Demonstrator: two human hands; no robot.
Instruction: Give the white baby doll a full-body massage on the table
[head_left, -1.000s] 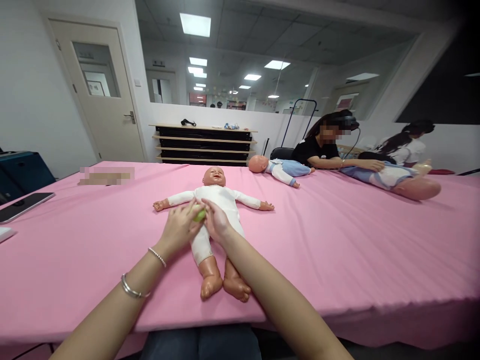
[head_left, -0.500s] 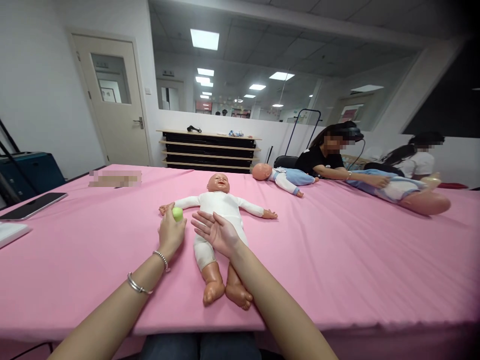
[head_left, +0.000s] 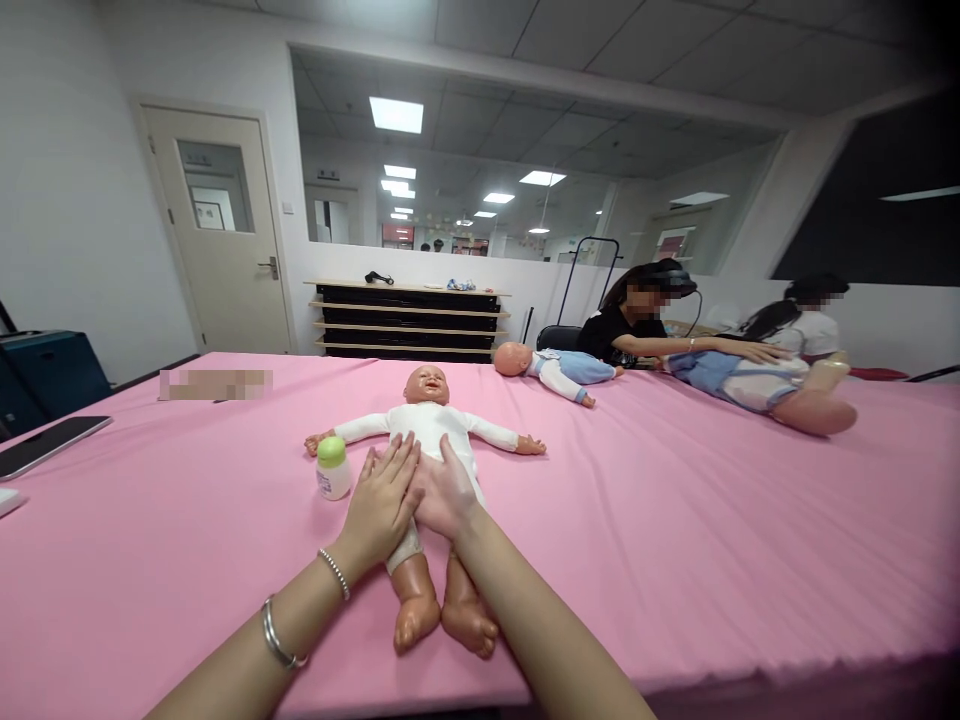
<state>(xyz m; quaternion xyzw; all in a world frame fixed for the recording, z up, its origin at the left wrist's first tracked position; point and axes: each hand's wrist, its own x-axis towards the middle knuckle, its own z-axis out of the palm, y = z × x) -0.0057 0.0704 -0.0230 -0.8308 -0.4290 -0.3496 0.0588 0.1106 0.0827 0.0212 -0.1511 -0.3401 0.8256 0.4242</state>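
A baby doll [head_left: 427, 425] in a white suit lies on its back on the pink table [head_left: 675, 500], arms spread, feet toward me. My left hand [head_left: 382, 500] lies flat with fingers stretched out over the doll's belly and over my right hand. My right hand [head_left: 444, 492] rests open on the doll's belly, partly under the left. A small white bottle with a green cap [head_left: 332, 468] stands upright just left of the doll, a little apart from my left hand.
A dark tablet [head_left: 45, 445] lies at the table's left edge. Two other people sit at the far right with another doll [head_left: 555, 367] and a larger one [head_left: 757, 385]. A door and low shelves stand behind.
My left hand set the green-capped bottle down beside the doll and let it go. Both hands then came together, flat on the doll's belly.
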